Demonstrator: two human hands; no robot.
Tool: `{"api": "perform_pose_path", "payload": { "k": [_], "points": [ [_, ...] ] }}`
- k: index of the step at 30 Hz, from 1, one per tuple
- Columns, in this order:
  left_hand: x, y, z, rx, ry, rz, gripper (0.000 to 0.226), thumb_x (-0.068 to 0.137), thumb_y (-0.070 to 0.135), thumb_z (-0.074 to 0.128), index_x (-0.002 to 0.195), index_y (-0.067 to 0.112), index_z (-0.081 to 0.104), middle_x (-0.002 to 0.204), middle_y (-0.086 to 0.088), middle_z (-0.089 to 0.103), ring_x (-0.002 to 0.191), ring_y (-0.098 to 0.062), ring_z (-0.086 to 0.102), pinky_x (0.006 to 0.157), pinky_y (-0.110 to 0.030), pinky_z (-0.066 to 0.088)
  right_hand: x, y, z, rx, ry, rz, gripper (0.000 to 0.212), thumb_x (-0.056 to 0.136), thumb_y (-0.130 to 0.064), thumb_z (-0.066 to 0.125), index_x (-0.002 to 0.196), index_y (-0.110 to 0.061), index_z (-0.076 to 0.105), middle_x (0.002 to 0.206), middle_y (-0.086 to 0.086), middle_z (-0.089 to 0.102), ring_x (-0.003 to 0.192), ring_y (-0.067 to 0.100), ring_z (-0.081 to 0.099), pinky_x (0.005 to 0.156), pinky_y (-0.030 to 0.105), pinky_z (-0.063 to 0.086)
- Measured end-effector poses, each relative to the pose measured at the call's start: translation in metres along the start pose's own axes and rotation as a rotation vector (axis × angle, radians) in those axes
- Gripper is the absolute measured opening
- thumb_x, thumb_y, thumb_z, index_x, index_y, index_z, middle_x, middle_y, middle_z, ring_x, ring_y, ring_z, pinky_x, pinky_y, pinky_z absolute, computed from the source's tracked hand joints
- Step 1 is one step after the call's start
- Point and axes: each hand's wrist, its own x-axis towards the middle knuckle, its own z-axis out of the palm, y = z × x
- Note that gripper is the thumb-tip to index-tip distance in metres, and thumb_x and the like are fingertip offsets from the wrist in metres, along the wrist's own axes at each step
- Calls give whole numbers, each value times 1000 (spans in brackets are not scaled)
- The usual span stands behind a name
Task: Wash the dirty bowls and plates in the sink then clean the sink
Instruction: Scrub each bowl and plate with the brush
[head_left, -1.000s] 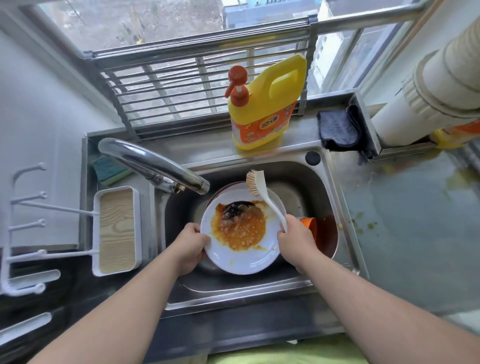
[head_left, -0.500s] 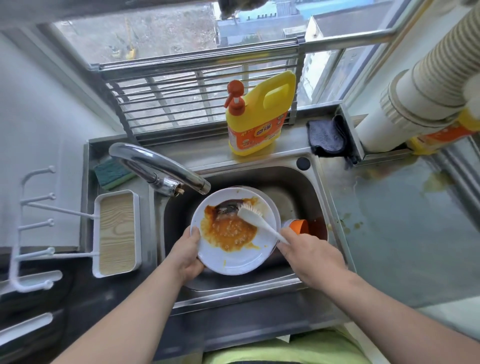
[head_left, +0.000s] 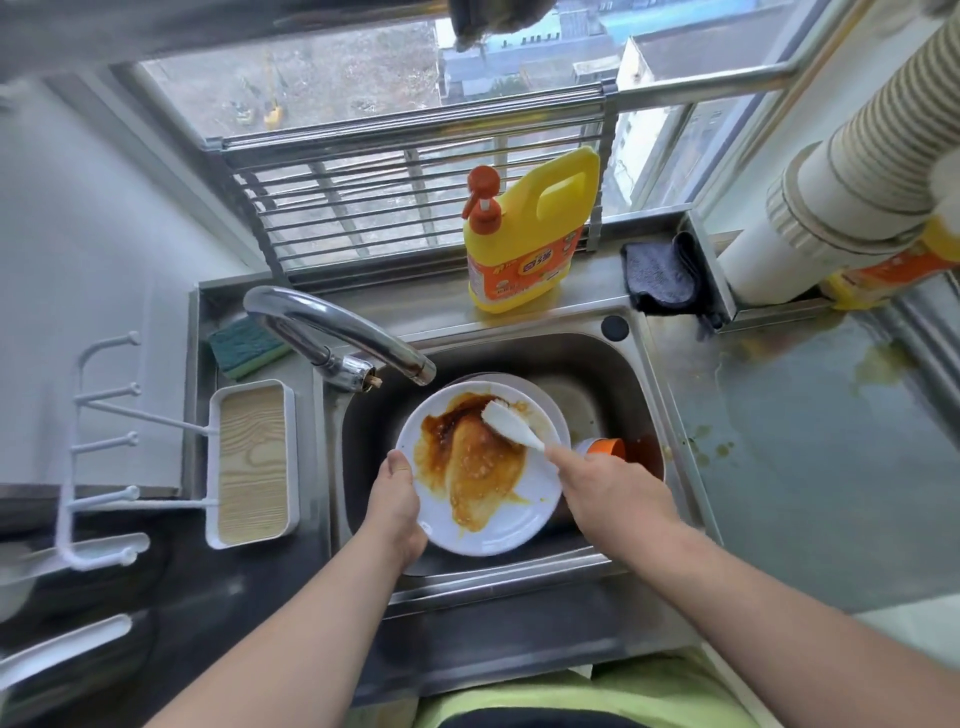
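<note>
the brush (head_left: 511, 426) has come down from the plate's far edge onto the sauce and dragged it into a wide orange smear, so scrubbing of the first white plate (head_left: 524, 514) is under way, with no water running from the tap (head_left: 337, 332) that i can see. the left hand (head_left: 397, 506) grips the plate's near-left rim, thumb on top, tilting it over the sink (head_left: 602, 364). the right hand (head_left: 610, 486) is curled round the brush handle, bristles touching the plate's far side. another plate lies beneath, and an orange bowl (head_left: 608, 448) sits just right.
</note>
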Motion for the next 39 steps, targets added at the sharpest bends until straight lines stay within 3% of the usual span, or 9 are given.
{"api": "perform_pose_path", "payload": {
  "k": [3, 7, 13, 17, 20, 25, 29, 34, 39],
  "points": [
    [-1, 2, 1, 3, 56, -29, 39, 114, 49, 26, 136, 28, 50, 124, -9, 69, 111, -33, 68, 91, -57, 58, -35, 5, 18, 74, -77, -14, 27, 108, -32, 33, 134, -40, 37, 102, 8, 65, 87, 41, 66, 70, 47, 55],
    [0, 1, -3, 117, 94, -83, 43, 113, 52, 27, 139, 27, 51, 126, -9, 68, 115, -34, 67, 104, -64, 51, -42, -29, 27, 90, -167, -124, 28, 108, -30, 33, 134, -38, 36, 107, 10, 64, 93, 42, 65, 68, 45, 47],
    [-11, 10, -4, 250, 54, -88, 41, 113, 50, 25, 132, 27, 55, 121, -13, 70, 110, -37, 69, 97, -66, 55, 15, -24, 13, 123, -72, -10, 28, 106, -19, 31, 125, -37, 39, 90, 5, 58, 78, 37, 58, 65, 44, 52],
    [-13, 21, -4, 329, 79, -95, 41, 113, 51, 23, 122, 27, 54, 113, -15, 73, 103, -40, 72, 91, -65, 58, -17, 7, 14, 232, -196, 97, 19, 104, -23, 36, 117, -34, 44, 98, 10, 65, 88, 39, 64, 81, 51, 58],
    [-7, 27, -6, 384, 98, -103, 45, 112, 55, 25, 132, 26, 53, 113, -16, 73, 100, -40, 74, 89, -63, 60, -45, -13, 9, 350, -249, 12, 19, 105, -32, 34, 119, -36, 46, 111, 14, 69, 99, 41, 64, 88, 51, 55],
    [-11, 36, -9, 444, 61, -118, 40, 112, 53, 28, 127, 25, 54, 111, -20, 75, 96, -42, 75, 80, -61, 63, -3, -57, -10, 360, -170, -94, 15, 109, -35, 29, 115, -36, 43, 105, 10, 65, 90, 36, 62, 80, 50, 56],
    [-14, 54, -13, 438, 64, -92, 39, 114, 44, 32, 123, 18, 59, 103, -23, 77, 91, -42, 76, 80, -58, 63, 32, -16, -9, 256, -182, 25, 21, 106, -20, 30, 115, -34, 42, 101, 6, 64, 87, 32, 63, 78, 47, 58],
    [-20, 69, -5, 473, 92, -30, 37, 115, 39, 33, 116, 14, 61, 98, -20, 76, 83, -36, 75, 60, -42, 61, -31, 9, 2, 390, -293, 30, 18, 106, -33, 35, 116, -35, 51, 106, 4, 68, 91, 28, 64, 86, 43, 55],
    [-26, 54, 4, 524, 76, 90, 35, 114, 35, 33, 124, 18, 61, 107, -16, 74, 95, -33, 74, 71, -42, 62, -40, -36, -9, 571, -231, -108, 22, 107, -44, 33, 123, -42, 48, 119, 5, 69, 99, 30, 62, 91, 45, 52]
  ]
}}
